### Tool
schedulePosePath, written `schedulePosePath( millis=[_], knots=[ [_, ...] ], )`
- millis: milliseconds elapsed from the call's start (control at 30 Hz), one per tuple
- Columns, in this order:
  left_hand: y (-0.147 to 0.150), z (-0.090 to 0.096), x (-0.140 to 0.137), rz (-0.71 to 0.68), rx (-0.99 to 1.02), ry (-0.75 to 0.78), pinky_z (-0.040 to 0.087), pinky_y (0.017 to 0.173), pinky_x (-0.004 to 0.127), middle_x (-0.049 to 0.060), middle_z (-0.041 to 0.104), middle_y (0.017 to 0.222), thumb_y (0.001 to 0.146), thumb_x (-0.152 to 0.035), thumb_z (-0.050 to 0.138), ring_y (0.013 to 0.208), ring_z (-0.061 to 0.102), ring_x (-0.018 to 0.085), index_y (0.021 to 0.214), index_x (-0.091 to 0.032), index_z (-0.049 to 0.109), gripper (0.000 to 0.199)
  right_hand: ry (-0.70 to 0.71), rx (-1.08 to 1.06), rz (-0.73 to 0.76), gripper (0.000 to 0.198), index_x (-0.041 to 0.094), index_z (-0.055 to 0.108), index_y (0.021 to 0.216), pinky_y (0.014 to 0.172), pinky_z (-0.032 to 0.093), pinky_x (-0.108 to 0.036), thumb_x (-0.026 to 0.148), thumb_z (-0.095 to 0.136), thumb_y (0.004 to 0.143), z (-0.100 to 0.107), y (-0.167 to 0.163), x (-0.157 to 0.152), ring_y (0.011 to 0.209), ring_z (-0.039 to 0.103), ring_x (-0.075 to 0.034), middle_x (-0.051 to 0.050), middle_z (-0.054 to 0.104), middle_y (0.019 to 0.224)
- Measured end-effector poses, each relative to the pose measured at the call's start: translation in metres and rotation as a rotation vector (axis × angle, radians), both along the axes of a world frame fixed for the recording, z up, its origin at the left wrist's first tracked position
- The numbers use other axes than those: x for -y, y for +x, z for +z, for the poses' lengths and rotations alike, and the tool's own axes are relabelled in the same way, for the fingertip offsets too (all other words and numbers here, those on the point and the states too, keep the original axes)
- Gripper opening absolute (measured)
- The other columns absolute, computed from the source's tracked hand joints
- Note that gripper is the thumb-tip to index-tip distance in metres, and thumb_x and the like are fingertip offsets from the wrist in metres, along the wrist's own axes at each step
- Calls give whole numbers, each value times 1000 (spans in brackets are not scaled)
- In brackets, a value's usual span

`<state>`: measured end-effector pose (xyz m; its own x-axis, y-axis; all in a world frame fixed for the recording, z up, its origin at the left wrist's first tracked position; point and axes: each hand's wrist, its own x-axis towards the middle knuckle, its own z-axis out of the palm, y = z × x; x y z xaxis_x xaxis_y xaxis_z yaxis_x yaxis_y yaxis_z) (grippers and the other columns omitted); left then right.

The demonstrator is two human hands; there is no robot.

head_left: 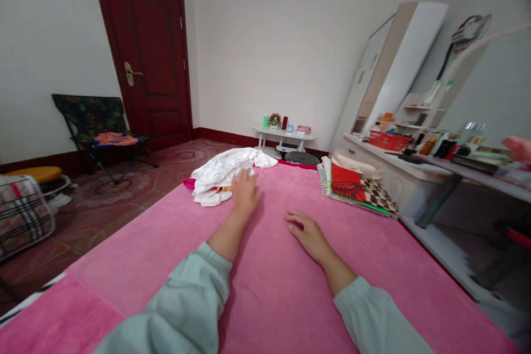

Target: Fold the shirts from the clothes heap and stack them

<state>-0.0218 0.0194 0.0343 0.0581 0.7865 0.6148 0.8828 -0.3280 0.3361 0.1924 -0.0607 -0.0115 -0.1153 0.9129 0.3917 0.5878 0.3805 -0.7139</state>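
Note:
A loose heap of white clothes (219, 171) lies at the far left part of the pink bed cover (274, 282), with some orange and magenta cloth showing beneath it. My left hand (246, 193) reaches to the right edge of this heap, fingers spread; whether the fingertips touch the cloth I cannot tell. Over the middle of the cover is my right hand (307, 237), its fingers loosely bent and apart, with nothing in it. Both forearms wear pale green sleeves.
Folded patterned fabrics (359, 182) in a clear bag lie at the bed's right far edge. A white dresser (373, 155) with a red basket (389, 140) stands to the right. Behind the bed is a low white table (284, 134); a folding chair (103, 127) stands at left.

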Motion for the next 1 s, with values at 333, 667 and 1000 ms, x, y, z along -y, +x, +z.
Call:
schedulePosePath(
  millis=[333, 667, 1000],
  knots=[
    [-77, 6, -7, 492, 71, 29, 24, 103, 57, 12, 57, 115, 81, -21, 52, 112, 44, 32, 106, -22, 67, 30, 11, 5, 4, 28, 21, 72, 101, 105, 39, -46, 26, 59, 77, 1, 0, 2, 117, 57, -23, -10, 63, 124],
    [-72, 18, 1, 448, 138, 73, 14, 109, 53, 8, 60, 115, 81, -18, 51, 121, 39, 30, 95, -23, 67, 22, 20, 7, 4, 28, 22, 73, 101, 105, 39, -47, 29, 60, 76, -1, 2, 1, 117, 57, -24, -10, 64, 124],
    [14, 76, 40, -190, 190, 133, 41, 85, 31, 3, 65, 92, 77, -7, 44, 97, 56, 20, 84, -22, 61, 24, -49, -564, -140, 42, 18, 68, 104, 81, 55, -40, 50, 61, 78, 16, -6, 3, 86, 69, -22, -10, 71, 104]
  ],
)
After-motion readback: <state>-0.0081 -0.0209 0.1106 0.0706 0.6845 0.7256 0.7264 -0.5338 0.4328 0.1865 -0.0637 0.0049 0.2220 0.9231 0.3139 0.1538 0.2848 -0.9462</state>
